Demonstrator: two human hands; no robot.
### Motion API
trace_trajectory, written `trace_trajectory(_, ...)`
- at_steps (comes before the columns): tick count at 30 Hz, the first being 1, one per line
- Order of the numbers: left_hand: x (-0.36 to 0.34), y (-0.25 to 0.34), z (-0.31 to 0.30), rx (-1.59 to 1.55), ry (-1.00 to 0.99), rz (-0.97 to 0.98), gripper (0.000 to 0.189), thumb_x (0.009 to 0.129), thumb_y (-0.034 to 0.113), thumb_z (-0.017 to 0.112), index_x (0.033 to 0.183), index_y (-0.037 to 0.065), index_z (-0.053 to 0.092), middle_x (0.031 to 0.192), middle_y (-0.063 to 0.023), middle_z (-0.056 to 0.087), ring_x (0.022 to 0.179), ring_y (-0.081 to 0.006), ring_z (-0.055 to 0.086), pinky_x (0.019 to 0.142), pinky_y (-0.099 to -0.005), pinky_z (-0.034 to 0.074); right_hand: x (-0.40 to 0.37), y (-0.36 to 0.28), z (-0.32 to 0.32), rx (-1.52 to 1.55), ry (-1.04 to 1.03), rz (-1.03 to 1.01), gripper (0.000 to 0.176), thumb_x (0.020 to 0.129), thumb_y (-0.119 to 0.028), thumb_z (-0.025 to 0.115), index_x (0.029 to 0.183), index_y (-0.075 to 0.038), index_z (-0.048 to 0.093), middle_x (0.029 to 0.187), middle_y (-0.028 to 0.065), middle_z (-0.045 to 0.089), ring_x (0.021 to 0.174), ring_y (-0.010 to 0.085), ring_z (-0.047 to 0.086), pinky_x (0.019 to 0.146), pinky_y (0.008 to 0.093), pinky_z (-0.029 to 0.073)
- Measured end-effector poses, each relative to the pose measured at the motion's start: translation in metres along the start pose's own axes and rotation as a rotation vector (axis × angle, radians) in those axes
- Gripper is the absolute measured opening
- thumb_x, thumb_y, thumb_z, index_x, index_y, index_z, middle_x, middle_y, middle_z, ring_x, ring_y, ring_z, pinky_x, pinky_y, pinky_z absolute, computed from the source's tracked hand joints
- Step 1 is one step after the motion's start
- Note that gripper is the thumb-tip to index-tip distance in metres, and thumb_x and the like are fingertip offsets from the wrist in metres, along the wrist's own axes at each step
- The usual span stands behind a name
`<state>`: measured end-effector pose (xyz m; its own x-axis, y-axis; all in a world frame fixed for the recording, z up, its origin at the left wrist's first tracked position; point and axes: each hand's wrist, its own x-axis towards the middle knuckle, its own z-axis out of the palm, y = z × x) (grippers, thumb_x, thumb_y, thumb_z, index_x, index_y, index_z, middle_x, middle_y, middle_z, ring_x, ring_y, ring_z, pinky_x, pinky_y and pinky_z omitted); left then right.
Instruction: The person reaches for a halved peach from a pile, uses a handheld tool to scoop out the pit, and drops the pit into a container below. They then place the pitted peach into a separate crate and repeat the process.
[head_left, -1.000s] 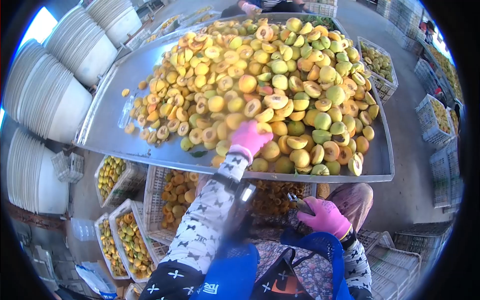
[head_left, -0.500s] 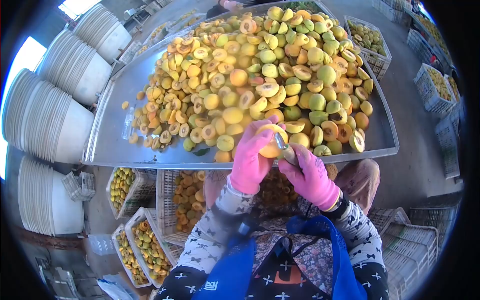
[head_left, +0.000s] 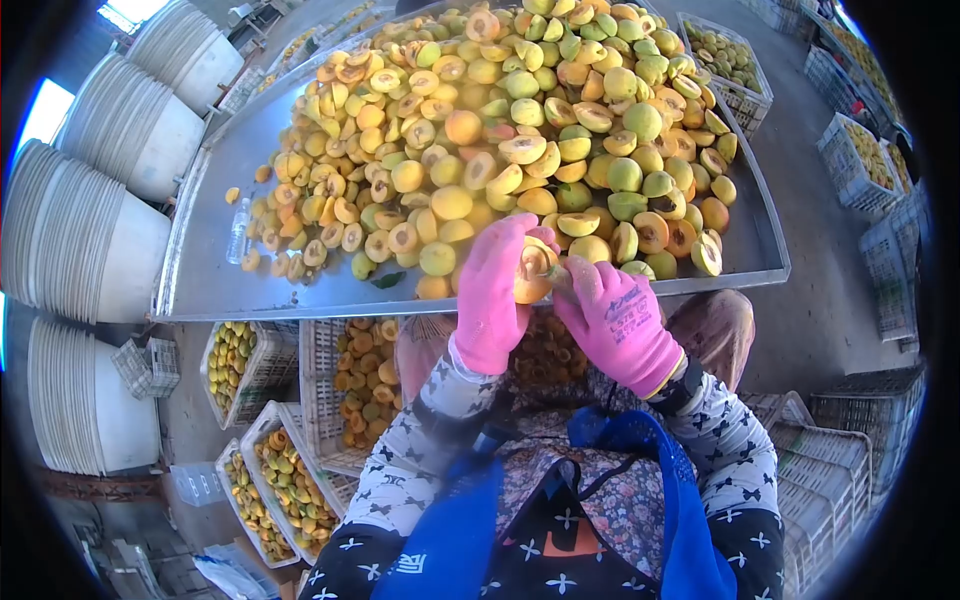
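Note:
My left hand (head_left: 488,300), in a pink glove, is closed around a yellow peach half (head_left: 532,275), its cut side turned towards my right hand. My right hand (head_left: 622,328), gloved the same, grips a small pitting tool (head_left: 561,279). The tool's metal end is at the cut face of the peach half; most of its handle is hidden in my fingers. Both hands are above the near edge of a metal table (head_left: 330,300). Just beyond them spreads a large heap of yellow and green peaches (head_left: 450,200), many cut in half with pits showing.
Below the table edge stands a crate of peach halves (head_left: 322,400). More filled crates (head_left: 262,470) sit at lower left. Stacked white tubs (head_left: 140,250) line the left side. Empty-looking crates (head_left: 815,480) are at lower right. A clear plastic bottle (head_left: 239,232) lies on the table.
My right hand has rolled over, showing the back of its glove, and the tool has turned at the peach half. The cut face now shows more. The view has shifted slightly.

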<state>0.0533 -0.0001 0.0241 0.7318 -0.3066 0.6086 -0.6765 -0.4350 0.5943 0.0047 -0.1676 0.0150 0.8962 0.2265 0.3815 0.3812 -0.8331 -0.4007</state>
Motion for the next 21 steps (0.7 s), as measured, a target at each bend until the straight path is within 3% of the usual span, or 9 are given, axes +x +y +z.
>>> trace_trajectory(5, -0.008, -0.007, 0.001, -0.141, -0.029, 0.071, 0.051, 0.081, 0.005, 0.066, 0.129, -0.002, 0.051, 0.106, -0.0150, 0.067, 0.099, -0.0293, 0.064, 0.086, -0.0376, 0.052, -0.005, 0.008, 0.004, -0.032, -0.020, -0.056, 0.045, 0.084, -0.025, 0.071, 0.121, -0.007, 0.054, 0.087, 0.0087, 0.061, 0.076, 0.0300, 0.063, 0.065, 0.0420, 0.046)
trace_trajectory(8, -0.013, -0.008, 0.008, -0.373, -0.041, -0.096, 0.042, 0.089, 0.008, 0.062, 0.129, -0.001, 0.051, 0.107, -0.0149, 0.066, 0.098, -0.0237, 0.064, 0.084, -0.0355, 0.053, -0.005, 0.009, 0.002, -0.055, 0.062, -0.109, 0.032, 0.086, -0.025, 0.068, 0.109, -0.009, 0.052, 0.081, 0.0084, 0.060, 0.069, 0.0292, 0.063, 0.063, 0.0429, 0.047)
trace_trajectory(9, -0.014, -0.008, 0.010, -0.503, -0.018, -0.263, 0.040, 0.091, 0.009, 0.061, 0.128, -0.001, 0.052, 0.107, -0.0141, 0.065, 0.098, -0.0222, 0.063, 0.084, -0.0343, 0.054, -0.005, 0.008, 0.001, -0.061, 0.094, -0.130, 0.026, 0.086, -0.025, 0.066, 0.103, -0.010, 0.052, 0.078, 0.0083, 0.059, 0.066, 0.0288, 0.063, 0.062, 0.0434, 0.048)
trace_trajectory(12, -0.015, -0.004, 0.012, -0.852, 0.025, -0.604, 0.034, 0.095, 0.012, 0.059, 0.126, 0.000, 0.053, 0.107, -0.0126, 0.065, 0.097, -0.0192, 0.063, 0.083, -0.0318, 0.054, -0.008, 0.011, 0.004, -0.072, -0.025, -0.098, 0.033, 0.084, -0.023, 0.070, 0.108, -0.007, 0.055, 0.081, 0.0105, 0.061, 0.069, 0.0324, 0.063, 0.061, 0.0429, 0.046)
trace_trajectory(15, -0.015, 0.004, 0.009, -1.034, 0.047, -0.653, 0.034, 0.096, 0.016, 0.059, 0.125, -0.001, 0.053, 0.106, -0.0126, 0.065, 0.096, -0.0194, 0.063, 0.082, -0.0314, 0.054, -0.012, 0.007, 0.008, 0.085, -0.170, -0.021, 0.025, 0.085, -0.017, 0.068, 0.102, -0.005, 0.054, 0.079, 0.0144, 0.061, 0.070, 0.0373, 0.064, 0.061, 0.0459, 0.048)
trace_trajectory(19, -0.009, 0.019, 0.006, -1.011, 0.099, -0.723, 0.032, 0.097, 0.019, 0.059, 0.121, -0.001, 0.056, 0.104, -0.0127, 0.066, 0.092, -0.0195, 0.065, 0.080, -0.0312, 0.054, -0.020, -0.008, 0.013, 0.546, -0.071, -0.002, 0.022, 0.086, -0.011, 0.066, 0.100, -0.002, 0.052, 0.077, 0.0192, 0.062, 0.077, 0.0436, 0.063, 0.064, 0.0475, 0.050)
trace_trajectory(21, -0.008, 0.022, 0.006, -1.010, 0.157, -0.771, 0.028, 0.098, 0.020, 0.057, 0.116, -0.002, 0.059, 0.100, -0.0124, 0.067, 0.088, -0.0190, 0.065, 0.079, -0.0310, 0.055, -0.022, -0.011, 0.016, 0.640, -0.076, 0.061, 0.027, 0.085, -0.014, 0.067, 0.105, -0.003, 0.054, 0.078, 0.0198, 0.062, 0.076, 0.0423, 0.064, 0.065, 0.0469, 0.051)
